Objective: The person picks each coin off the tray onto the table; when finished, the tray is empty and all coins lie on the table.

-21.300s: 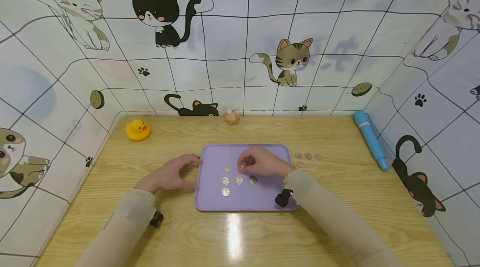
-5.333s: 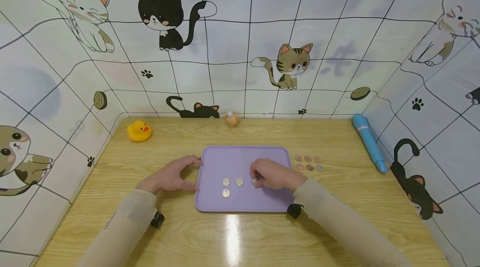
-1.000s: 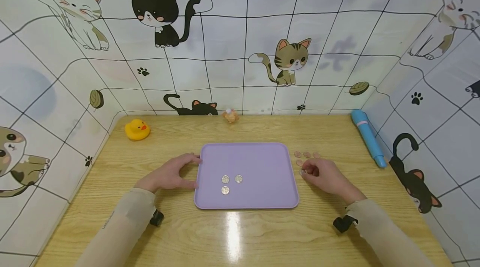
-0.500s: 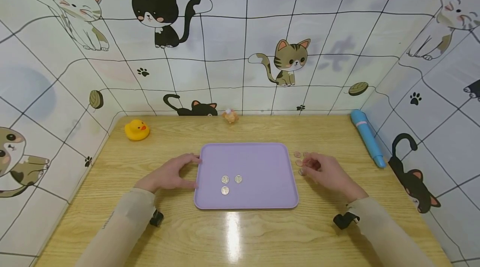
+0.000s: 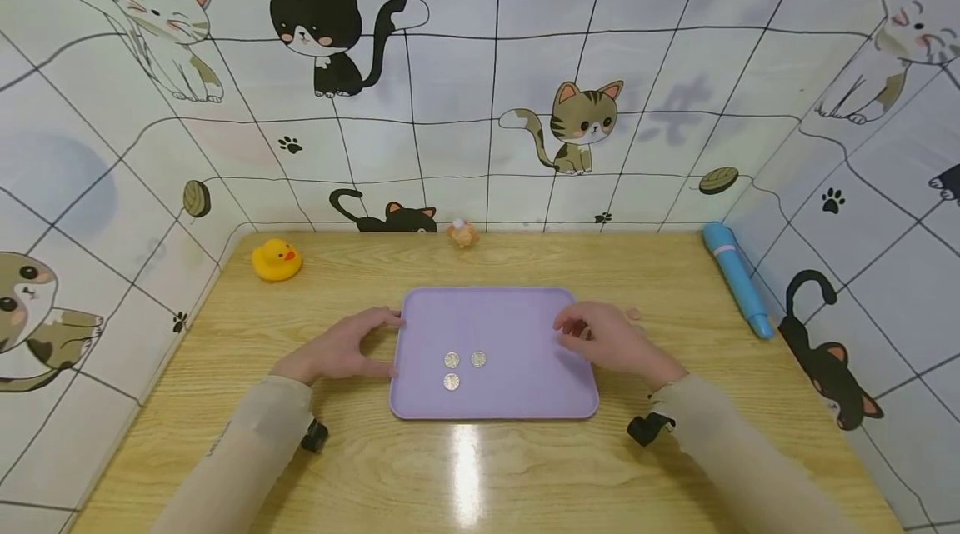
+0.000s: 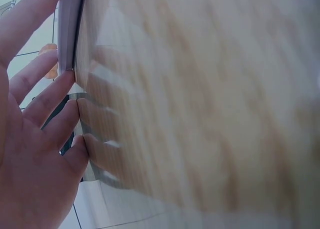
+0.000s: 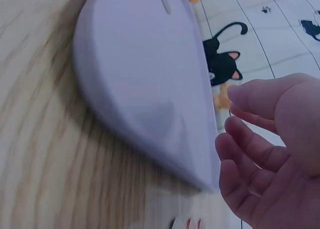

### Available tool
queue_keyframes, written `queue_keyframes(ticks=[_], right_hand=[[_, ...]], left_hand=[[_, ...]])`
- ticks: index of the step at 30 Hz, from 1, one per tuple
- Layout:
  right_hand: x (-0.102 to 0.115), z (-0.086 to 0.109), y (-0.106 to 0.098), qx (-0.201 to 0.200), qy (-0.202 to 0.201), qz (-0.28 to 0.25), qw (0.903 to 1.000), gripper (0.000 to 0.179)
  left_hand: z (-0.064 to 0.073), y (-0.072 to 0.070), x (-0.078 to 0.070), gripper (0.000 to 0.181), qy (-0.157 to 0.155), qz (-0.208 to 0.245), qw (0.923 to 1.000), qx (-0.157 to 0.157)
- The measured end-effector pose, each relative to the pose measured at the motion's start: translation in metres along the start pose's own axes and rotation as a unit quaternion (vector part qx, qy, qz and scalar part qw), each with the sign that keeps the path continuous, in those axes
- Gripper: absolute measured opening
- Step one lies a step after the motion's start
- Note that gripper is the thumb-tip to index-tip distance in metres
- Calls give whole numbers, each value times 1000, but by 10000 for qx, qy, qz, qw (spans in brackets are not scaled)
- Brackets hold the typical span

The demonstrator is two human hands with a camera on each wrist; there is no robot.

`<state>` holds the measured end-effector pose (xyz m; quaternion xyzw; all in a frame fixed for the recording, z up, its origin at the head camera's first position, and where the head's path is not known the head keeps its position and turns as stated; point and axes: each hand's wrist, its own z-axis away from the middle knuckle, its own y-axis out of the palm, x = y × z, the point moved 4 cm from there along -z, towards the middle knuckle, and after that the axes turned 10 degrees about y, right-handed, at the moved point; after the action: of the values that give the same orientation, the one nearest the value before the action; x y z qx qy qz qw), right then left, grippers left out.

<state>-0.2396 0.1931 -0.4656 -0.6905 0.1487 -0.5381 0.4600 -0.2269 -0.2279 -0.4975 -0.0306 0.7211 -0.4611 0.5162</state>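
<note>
In the head view, your right grip (image 5: 611, 341) is now hovering over the right side of the purple tray (image 5: 540, 313); half a second ago it was working among the coins beside it. Three silver coins (image 5: 478, 359) are lying on the tray's left half, and the fourth that was at your fingertips about five seconds ago is no longer lying there. Judging by that, you are getting on with shifting coins from tray to surface (image 5: 360, 467), with three remaining. Your hand is hiding most of those on the right; one copper coin (image 5: 633, 313) is showing behind it. Your left grip (image 5: 341, 351) is resting at the tray's left edge, as before, its thumb and forefinger spread.

In the left wrist view, you are seeing what the head view is not showing: the tray's edge side-on, with your fingers staying relaxed rather than clamping, and the lower fingertips apparently meeting the surface. No coin is appearing here.

In the right wrist view, your thumb and fingers are standing apart, loosely bent, with nothing visible between them. The tray's rounded corner is lying just beside them; whether you are touching it, you cannot tell.
</note>
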Motion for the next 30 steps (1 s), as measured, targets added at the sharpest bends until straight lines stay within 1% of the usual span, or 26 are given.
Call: queue_keyframes(ticks=[4, 7, 11, 16, 23, 27, 30], right_hand=[[17, -14, 14, 408, -297, 57, 9987, 12], [28, -24, 24, 605, -526, 173, 9966, 14], [42, -33, 36, 716, -803, 349, 9936, 17], [56, -42, 50, 821, -1026, 434, 9904, 19], [71, -52, 70, 1104, -1044, 569, 9867, 20], [75, -57, 80, 1221, -902, 697, 9860, 20], [78, -60, 84, 1282, -809, 740, 9857, 20]], left_hand=[[0, 1, 1, 73, -9, 31, 10000, -4], [1, 2, 3, 74, -14, 15, 10000, -5], [0, 2, 5, 74, 23, -38, 10000, -22], [-1, 2, 5, 74, 111, -46, 9999, -53], [0, 1, 7, 74, 70, -102, 9999, -22], [0, 1, 6, 74, 25, -88, 10000, -21], [0, 1, 5, 74, 5, -73, 10000, -20]])
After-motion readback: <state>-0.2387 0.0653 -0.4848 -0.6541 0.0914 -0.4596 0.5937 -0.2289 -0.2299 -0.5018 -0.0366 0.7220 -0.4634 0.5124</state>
